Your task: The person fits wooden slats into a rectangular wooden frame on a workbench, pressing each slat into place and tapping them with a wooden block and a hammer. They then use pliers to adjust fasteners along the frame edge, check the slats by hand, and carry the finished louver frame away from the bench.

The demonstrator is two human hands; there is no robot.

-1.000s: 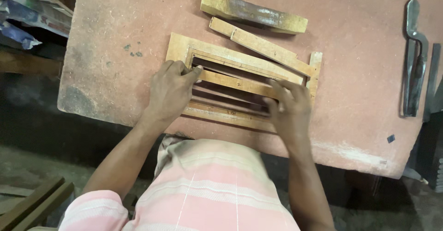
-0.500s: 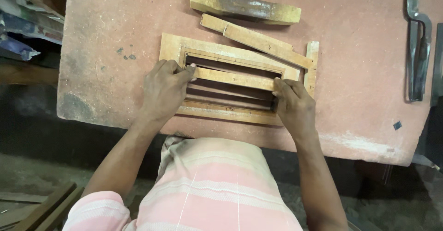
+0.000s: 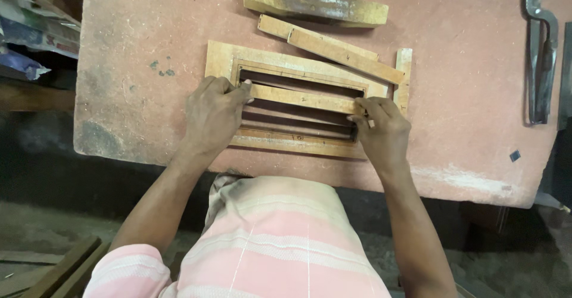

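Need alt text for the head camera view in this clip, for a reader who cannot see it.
Seen from above, a person's left hand and right hand grip the two ends of a wooden slat set across a slatted wooden frame on a reddish worktable. Loose wood strips and a thick block lie beyond the frame; a metal tool lies at the right.

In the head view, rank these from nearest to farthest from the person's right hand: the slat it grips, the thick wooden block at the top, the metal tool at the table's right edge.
From the right hand:
1. Slat, gripped at its right end, inside the wooden frame.
2. Metal tool, right, at the table's edge.
3. Thick wooden block, up and left, at the far side.
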